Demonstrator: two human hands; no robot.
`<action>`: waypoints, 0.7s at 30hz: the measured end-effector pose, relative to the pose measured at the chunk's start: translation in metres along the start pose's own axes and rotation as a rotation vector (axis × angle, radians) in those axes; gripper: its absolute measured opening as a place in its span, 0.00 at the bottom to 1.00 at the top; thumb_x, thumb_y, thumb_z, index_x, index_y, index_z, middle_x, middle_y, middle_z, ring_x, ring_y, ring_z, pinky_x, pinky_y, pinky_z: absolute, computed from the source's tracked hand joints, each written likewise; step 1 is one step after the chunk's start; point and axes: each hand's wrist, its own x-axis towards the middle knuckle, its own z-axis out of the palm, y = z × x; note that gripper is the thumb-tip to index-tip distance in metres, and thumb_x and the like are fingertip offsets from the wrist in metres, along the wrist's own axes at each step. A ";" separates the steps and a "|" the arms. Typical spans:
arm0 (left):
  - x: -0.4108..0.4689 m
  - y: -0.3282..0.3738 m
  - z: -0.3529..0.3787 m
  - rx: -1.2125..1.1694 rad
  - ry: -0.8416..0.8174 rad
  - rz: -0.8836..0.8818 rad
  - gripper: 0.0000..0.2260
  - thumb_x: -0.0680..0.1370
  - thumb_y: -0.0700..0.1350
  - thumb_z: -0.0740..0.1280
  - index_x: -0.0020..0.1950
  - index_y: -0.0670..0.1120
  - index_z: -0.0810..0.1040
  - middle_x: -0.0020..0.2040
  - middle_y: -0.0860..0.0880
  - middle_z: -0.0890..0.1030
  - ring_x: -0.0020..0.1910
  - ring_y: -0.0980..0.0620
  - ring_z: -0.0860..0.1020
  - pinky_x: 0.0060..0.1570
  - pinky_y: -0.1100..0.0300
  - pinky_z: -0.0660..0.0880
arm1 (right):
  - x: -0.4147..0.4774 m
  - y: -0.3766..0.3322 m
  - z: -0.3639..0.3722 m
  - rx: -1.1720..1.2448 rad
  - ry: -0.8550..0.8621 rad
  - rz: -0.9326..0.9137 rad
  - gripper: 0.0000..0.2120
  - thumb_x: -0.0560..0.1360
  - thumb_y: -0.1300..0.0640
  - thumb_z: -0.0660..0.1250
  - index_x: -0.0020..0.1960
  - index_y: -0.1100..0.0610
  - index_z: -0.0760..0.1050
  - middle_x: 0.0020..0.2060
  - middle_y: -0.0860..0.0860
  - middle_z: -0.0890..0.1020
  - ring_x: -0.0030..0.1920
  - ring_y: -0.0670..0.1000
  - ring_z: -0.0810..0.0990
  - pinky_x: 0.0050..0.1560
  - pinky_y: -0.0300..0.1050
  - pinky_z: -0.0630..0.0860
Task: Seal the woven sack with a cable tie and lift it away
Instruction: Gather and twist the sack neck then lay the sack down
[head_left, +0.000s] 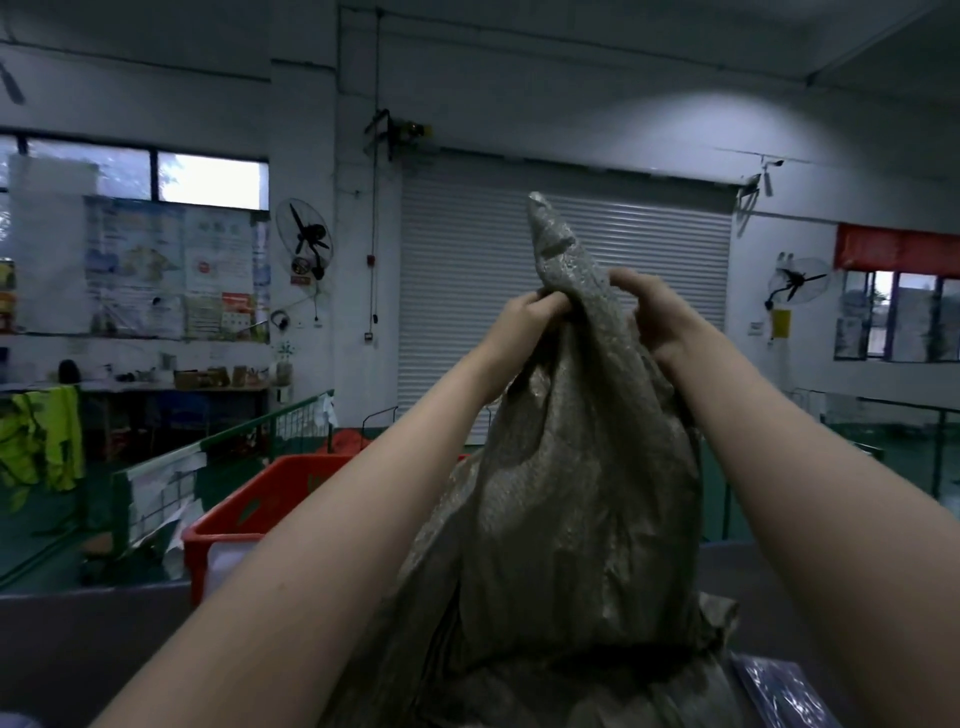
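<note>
A grey-green woven sack (571, 493) stands upright in front of me, bulging with its contents, its mouth bunched into a narrow neck that ends in a pointed tip. My left hand (524, 319) grips the left side of the neck. My right hand (657, 317) clutches the right side at the same height. Both arms reach forward and up. No cable tie shows in this view; the neck between my fingers is partly hidden.
A red plastic crate (260, 512) sits low on the left behind the sack. A green wire fence (208, 457) runs beyond it. A closed roller shutter (467, 291) fills the far wall. A dark surface (93, 639) lies below my left arm.
</note>
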 end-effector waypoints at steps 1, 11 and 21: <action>-0.001 -0.001 -0.002 0.016 -0.017 -0.020 0.14 0.79 0.44 0.57 0.59 0.38 0.75 0.47 0.46 0.78 0.37 0.59 0.78 0.32 0.70 0.74 | 0.001 -0.002 0.003 -0.027 0.018 -0.020 0.24 0.77 0.50 0.58 0.25 0.60 0.73 0.13 0.50 0.73 0.13 0.45 0.70 0.15 0.32 0.66; -0.009 -0.010 -0.017 -0.260 0.076 -0.169 0.12 0.78 0.49 0.60 0.55 0.44 0.74 0.51 0.44 0.75 0.46 0.47 0.75 0.46 0.55 0.74 | 0.008 -0.012 0.019 0.138 0.000 -0.203 0.14 0.81 0.56 0.52 0.42 0.59 0.72 0.23 0.50 0.82 0.25 0.45 0.81 0.28 0.34 0.78; -0.007 -0.001 -0.010 -0.226 -0.077 -0.181 0.14 0.81 0.49 0.56 0.43 0.45 0.76 0.23 0.53 0.82 0.23 0.60 0.80 0.23 0.70 0.76 | 0.002 -0.005 0.022 0.253 -0.071 -0.323 0.30 0.79 0.62 0.48 0.22 0.58 0.74 0.15 0.48 0.75 0.17 0.45 0.75 0.21 0.31 0.72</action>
